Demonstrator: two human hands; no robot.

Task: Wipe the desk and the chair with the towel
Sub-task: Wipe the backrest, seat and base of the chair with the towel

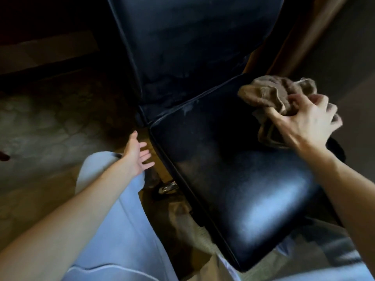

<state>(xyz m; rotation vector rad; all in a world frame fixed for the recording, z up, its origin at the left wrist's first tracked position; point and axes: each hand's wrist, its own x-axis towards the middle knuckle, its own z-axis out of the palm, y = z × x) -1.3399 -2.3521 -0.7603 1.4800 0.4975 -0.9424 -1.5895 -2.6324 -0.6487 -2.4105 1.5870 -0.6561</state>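
A black leather chair (233, 179) fills the middle of the view, its seat shiny in front and its backrest rising at the top. My right hand (302, 122) grips a bunched brown towel (272, 92) at the seat's far right edge; the hand looks blurred. My left hand (138, 157) hangs open with fingers spread, just left of the seat's left edge, above my knee and apart from the chair. The desk is not clearly in view.
My legs in light blue trousers (113, 220) stand left of and in front of the chair. A metal chair part (166, 187) shows under the seat's left side. Patterned floor (40, 128) lies to the left, a wooden panel (304, 27) at upper right.
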